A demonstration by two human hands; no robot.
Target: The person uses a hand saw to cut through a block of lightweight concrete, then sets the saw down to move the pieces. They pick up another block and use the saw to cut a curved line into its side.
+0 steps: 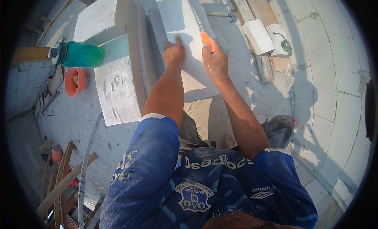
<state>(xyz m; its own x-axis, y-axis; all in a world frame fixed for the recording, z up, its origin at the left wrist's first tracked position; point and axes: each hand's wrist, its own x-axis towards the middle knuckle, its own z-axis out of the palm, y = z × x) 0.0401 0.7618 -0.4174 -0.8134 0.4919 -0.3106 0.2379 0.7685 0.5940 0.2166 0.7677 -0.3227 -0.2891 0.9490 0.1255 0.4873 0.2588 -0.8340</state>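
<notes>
In the head view my right hand (215,63) is wrapped around the orange handle (208,41) of a handsaw. Its toothed blade (195,14) points away from me along a long white block (192,65), and the tip runs out past the top of the view. My left hand (174,52) rests on the same block to the left of the saw, two digits stretched forward and the others partly hidden. Beyond the block, to the right of the blade, lies a hammer (221,14).
Stacked white blocks (118,81) stand at my left, with a green-blue bottle (80,54) on them. An orange bucket (75,82) sits on the dusty floor beyond. Planks (263,8) with cut block pieces (258,37) and a tape measure (285,45) are at right, near a block wall (321,71).
</notes>
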